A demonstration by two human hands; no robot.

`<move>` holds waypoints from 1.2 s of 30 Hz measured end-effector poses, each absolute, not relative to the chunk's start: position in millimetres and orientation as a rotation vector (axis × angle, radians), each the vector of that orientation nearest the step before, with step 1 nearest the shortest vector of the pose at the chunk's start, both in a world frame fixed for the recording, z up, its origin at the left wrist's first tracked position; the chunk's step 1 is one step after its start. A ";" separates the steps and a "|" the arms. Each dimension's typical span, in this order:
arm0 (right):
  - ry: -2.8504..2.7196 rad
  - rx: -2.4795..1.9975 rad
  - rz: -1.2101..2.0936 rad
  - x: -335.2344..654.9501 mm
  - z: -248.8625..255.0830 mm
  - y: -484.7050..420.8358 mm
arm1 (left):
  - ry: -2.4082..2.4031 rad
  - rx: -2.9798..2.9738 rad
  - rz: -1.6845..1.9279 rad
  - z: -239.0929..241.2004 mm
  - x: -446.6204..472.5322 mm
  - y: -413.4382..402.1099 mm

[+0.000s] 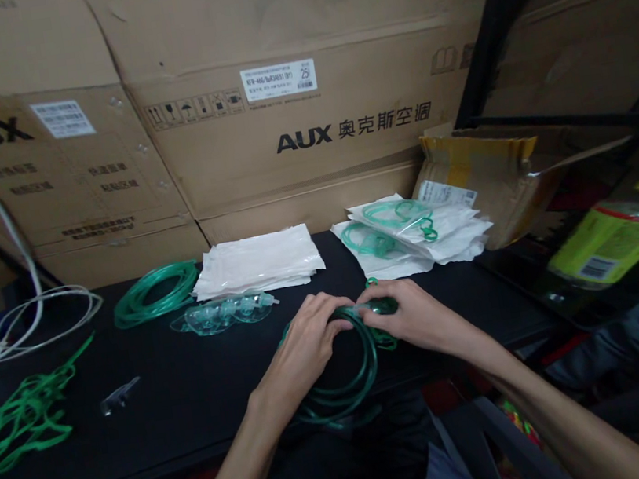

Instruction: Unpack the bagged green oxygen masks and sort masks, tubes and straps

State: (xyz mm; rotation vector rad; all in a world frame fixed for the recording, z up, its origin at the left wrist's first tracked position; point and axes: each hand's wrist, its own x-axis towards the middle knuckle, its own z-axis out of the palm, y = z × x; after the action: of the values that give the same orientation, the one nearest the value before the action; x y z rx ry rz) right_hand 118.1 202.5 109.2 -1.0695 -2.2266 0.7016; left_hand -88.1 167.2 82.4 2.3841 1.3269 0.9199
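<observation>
Over the tabletop [188,385], the left hand [309,332] grips a coil of green tubing [367,355], whose loops hang toward six o'clock. The right hand [407,316] meets it, fingertips pinched on a small clear connector [358,308]. From the hands, clear plastic masks [226,314] lie at nine o'clock, a stack of white packets [257,262] at ten, and bagged tubing sets [413,230] between one and two.

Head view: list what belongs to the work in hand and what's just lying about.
Work in hand: green tubing coil being handled; likely also spare coil, clear plastic pieces, green straps, white packets, bagged tubing.

Apparently just lying about: bottle, white cable, opened carton.
</observation>
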 end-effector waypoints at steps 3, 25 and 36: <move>-2.141 -1.102 0.786 116.4 111.0 200.8 | 1.344 2.413 0.939 82.2 -87.9 166.0; -2.260 -1.038 0.752 112.8 108.4 194.7 | 1.395 2.430 0.922 84.4 -90.0 165.4; -2.270 -0.947 0.296 124.8 87.6 181.4 | 1.425 2.498 0.857 79.2 -90.3 171.2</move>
State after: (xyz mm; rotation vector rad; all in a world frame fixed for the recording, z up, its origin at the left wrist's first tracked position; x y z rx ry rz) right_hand 124.8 181.4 87.6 -0.9466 -2.2696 0.2960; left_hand -90.3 171.2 79.2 2.4978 1.4251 0.8572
